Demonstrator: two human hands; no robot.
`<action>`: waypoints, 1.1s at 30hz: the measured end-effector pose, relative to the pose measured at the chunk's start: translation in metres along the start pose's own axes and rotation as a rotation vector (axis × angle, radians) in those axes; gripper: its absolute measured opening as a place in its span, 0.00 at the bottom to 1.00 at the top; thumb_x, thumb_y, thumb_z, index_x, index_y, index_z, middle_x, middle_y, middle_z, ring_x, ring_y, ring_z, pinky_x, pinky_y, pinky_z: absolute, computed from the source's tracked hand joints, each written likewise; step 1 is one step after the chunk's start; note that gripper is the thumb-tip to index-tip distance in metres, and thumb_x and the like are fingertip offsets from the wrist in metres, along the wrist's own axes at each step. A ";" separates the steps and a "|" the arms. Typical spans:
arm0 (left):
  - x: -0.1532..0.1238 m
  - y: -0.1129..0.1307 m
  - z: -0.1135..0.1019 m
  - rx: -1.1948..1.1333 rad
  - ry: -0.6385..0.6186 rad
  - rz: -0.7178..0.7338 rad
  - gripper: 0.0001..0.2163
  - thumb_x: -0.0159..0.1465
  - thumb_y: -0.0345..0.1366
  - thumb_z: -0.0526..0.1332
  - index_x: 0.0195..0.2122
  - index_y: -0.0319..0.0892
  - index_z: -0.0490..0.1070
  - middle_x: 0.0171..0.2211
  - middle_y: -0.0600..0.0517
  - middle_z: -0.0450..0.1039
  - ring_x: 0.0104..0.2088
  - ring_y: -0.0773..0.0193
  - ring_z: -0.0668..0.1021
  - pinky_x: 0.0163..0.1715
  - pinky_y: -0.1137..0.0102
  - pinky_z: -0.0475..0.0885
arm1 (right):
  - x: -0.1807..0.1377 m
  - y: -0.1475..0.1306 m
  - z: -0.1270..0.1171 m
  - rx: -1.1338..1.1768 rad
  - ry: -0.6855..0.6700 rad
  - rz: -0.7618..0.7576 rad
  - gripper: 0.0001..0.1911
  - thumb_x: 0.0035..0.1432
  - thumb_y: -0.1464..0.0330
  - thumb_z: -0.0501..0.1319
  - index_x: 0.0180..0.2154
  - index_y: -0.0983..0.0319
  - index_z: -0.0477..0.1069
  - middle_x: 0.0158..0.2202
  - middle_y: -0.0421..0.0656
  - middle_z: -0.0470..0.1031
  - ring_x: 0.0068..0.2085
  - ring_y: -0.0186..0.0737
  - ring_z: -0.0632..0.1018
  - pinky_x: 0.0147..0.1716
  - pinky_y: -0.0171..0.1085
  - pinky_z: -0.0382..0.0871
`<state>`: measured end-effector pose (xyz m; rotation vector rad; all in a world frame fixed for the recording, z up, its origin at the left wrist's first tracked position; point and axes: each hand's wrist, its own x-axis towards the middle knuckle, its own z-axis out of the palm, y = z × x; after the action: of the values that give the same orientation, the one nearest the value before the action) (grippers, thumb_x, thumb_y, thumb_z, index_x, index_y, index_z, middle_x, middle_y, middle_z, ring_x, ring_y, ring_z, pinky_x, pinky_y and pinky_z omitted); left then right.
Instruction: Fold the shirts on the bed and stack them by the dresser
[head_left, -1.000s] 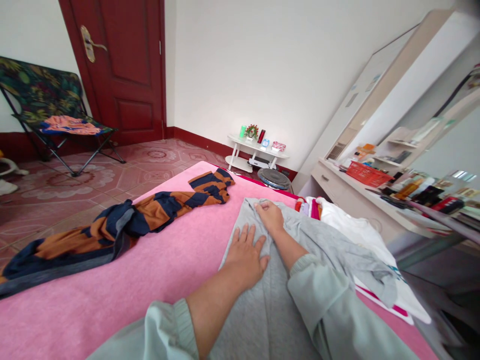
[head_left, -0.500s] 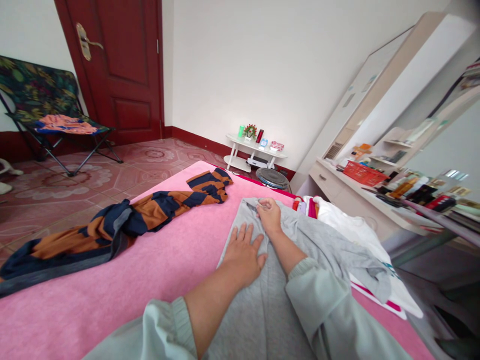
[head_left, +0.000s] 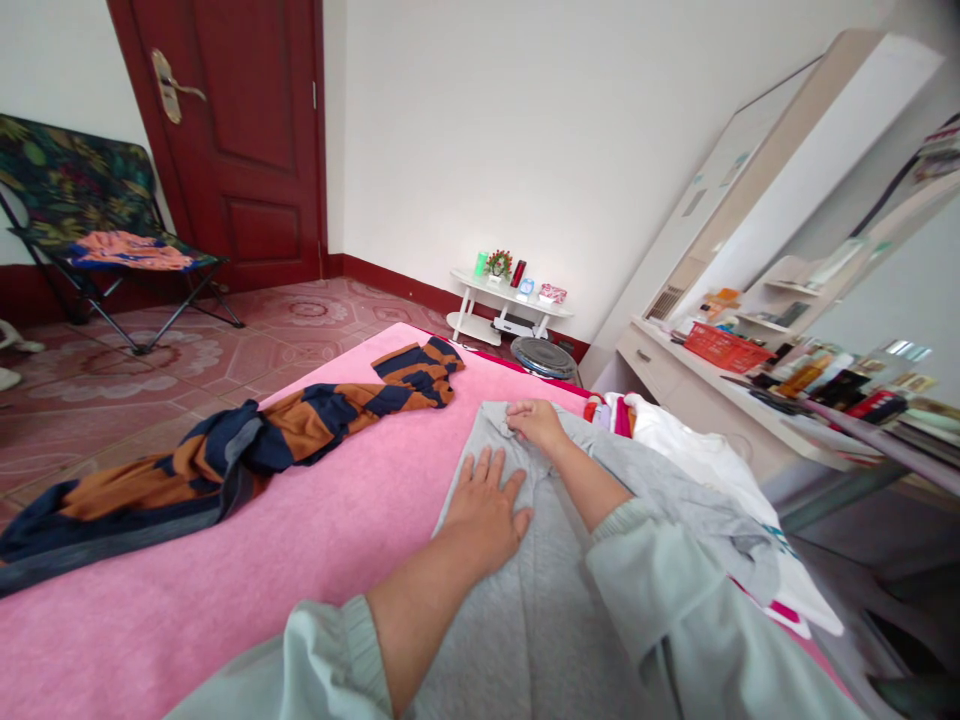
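Observation:
A grey garment (head_left: 551, 610) lies spread over the pink bedspread (head_left: 360, 510), running from below my arms to its far edge. My left hand (head_left: 484, 510) rests flat on its left side, fingers spread. Just beyond, my right hand (head_left: 536, 425) pinches a fold of the grey cloth near the far end, where the fabric bunches under the fingers. Whether the garment is a shirt or something else I cannot tell. To the left lies a crumpled orange and navy garment (head_left: 292, 430), stretched along the bed.
White clothing (head_left: 697, 440) is heaped at the bed's right side. Beyond it is a dressing table (head_left: 660, 365) with a red basket (head_left: 727, 345) and several bottles. A folding chair (head_left: 82, 195) holds an orange cloth (head_left: 131, 250). A small white table (head_left: 472, 285) stands by the wall.
My right hand has moved slightly left, drawing the pinched grey cloth with it, and my right forearm has swung to the right. The left hand stays flat in place.

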<state>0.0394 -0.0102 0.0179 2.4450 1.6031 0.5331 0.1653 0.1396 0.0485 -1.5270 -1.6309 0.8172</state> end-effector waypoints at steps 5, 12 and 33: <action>0.001 0.000 0.002 0.005 0.009 0.005 0.27 0.65 0.51 0.46 0.63 0.48 0.58 0.67 0.44 0.47 0.66 0.49 0.48 0.63 0.50 0.42 | 0.032 -0.025 -0.018 0.030 0.342 -0.121 0.15 0.45 0.70 0.58 0.38 0.64 0.73 0.26 0.41 0.77 0.27 0.38 0.78 0.29 0.34 0.71; 0.001 0.000 0.001 0.008 0.002 0.002 0.27 0.65 0.51 0.46 0.63 0.48 0.58 0.67 0.44 0.47 0.66 0.50 0.49 0.63 0.51 0.43 | 0.042 -0.013 -0.012 0.087 0.325 -0.245 0.23 0.49 0.70 0.60 0.50 0.64 0.67 0.53 0.50 0.71 0.52 0.41 0.74 0.46 0.38 0.70; 0.000 -0.002 0.004 0.003 0.021 0.001 0.27 0.65 0.52 0.45 0.63 0.48 0.58 0.67 0.45 0.47 0.66 0.50 0.48 0.63 0.52 0.42 | -0.004 0.037 -0.023 -0.717 0.400 -0.059 0.16 0.56 0.64 0.57 0.45 0.62 0.74 0.48 0.52 0.72 0.50 0.48 0.72 0.48 0.40 0.64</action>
<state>0.0393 -0.0089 0.0132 2.4504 1.6119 0.5584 0.2044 0.1382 0.0288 -1.9423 -1.7253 -0.1513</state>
